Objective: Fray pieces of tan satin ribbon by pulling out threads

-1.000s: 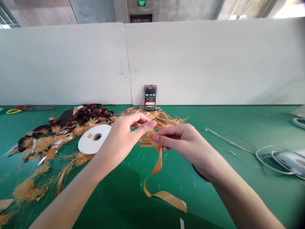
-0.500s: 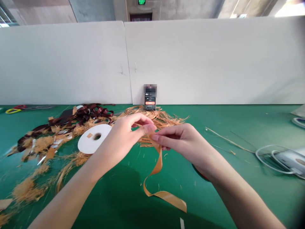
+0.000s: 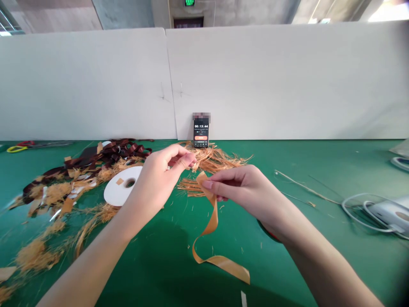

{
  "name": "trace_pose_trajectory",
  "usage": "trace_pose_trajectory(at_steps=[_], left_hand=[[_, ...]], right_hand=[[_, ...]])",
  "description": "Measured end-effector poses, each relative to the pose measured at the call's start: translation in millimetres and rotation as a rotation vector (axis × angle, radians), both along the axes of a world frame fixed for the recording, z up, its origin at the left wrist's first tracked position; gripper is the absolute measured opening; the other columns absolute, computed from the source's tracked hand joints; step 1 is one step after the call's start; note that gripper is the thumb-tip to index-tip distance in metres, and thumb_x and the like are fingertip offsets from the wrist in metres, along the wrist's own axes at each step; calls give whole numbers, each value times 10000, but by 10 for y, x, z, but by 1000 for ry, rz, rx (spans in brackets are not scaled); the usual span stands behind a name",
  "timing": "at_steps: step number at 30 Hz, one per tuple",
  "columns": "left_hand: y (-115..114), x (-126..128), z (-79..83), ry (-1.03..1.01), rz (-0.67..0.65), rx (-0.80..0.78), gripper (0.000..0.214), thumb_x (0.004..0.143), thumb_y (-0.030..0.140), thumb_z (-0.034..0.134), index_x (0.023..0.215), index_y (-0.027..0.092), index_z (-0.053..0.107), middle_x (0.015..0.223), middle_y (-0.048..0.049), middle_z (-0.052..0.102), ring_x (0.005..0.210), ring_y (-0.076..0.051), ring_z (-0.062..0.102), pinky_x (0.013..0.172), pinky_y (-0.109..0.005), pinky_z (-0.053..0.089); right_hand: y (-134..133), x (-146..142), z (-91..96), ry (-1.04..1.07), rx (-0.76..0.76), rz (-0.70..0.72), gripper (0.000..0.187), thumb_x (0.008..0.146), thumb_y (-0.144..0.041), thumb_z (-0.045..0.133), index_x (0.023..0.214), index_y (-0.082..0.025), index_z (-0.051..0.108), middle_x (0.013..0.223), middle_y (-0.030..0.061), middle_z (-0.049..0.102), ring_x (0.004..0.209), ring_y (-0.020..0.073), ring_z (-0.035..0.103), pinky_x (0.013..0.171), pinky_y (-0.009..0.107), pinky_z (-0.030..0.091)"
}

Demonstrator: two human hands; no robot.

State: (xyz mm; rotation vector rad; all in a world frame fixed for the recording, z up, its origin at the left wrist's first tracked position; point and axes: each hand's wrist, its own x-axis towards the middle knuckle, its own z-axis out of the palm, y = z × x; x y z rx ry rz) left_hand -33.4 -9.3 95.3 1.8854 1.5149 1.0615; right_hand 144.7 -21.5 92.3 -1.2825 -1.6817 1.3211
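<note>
A tan ribbon (image 3: 213,224) is pinched between the thumb and fingers of my right hand (image 3: 239,184). Its short end stands up past the fingertips, while the long tail curls down onto the green table. My left hand (image 3: 168,170) is apart from the ribbon, up and to its left, with thumb and fingertips pressed together. Whatever that pinch holds is too small to make out. Behind both hands lies a pile of orange-tan frayed strands (image 3: 220,158). Beside my left forearm, partly covered by it, is a white ribbon spool (image 3: 116,194).
A phone (image 3: 201,132) showing a timer leans on the white partition (image 3: 271,81). Brown ribbon (image 3: 124,149), tan scraps and fluff (image 3: 57,194) cover the left side. Yellow-handled scissors (image 3: 17,149) lie far left. A white device with a cable (image 3: 390,213) sits at right.
My left hand has drawn away from the ribbon's upper end, moving left and slightly up, its fingers still pinched. My right hand and the ribbon stay nearly in place.
</note>
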Motion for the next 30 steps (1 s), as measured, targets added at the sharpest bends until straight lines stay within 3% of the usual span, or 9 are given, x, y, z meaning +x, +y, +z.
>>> trace_pose_trajectory(at_steps=[5,15,18,23,30], left_hand=[[-21,34,2,26,-125,-50,250,820,466,565,815,239,668,842,-18,699,760,-174,613,716,-283,458],[-4,4,-1,-16,28,49,296,852,476,512,789,216,638,799,-28,688,728,-171,606,677,-279,462],[-16,12,2,-1,-37,13,329,865,504,477,828,235,663,872,-30,701,783,-176,618,687,-274,464],[-15,24,-13,87,-144,-56,229,806,461,586,779,256,683,834,-6,705,785,-185,622,704,-287,459],[43,-1,-47,56,-18,-1,239,824,425,563,743,215,642,779,-21,696,697,-171,607,629,-273,444]], right_hand=[[18,7,3,2,12,24,228,783,-343,630,679,-157,710,643,23,616,635,128,508,601,261,392],[9,10,-11,-40,-19,22,276,764,-408,647,649,-162,693,618,17,562,632,132,479,601,269,391],[12,13,-12,-20,-19,25,263,770,-398,638,680,-160,704,647,26,596,642,136,498,622,276,408],[22,23,-25,-20,15,53,266,783,-383,620,660,-159,695,655,31,611,648,141,516,617,275,415],[27,30,-44,-51,15,26,276,773,-410,632,679,-163,711,639,27,598,635,137,506,598,272,408]])
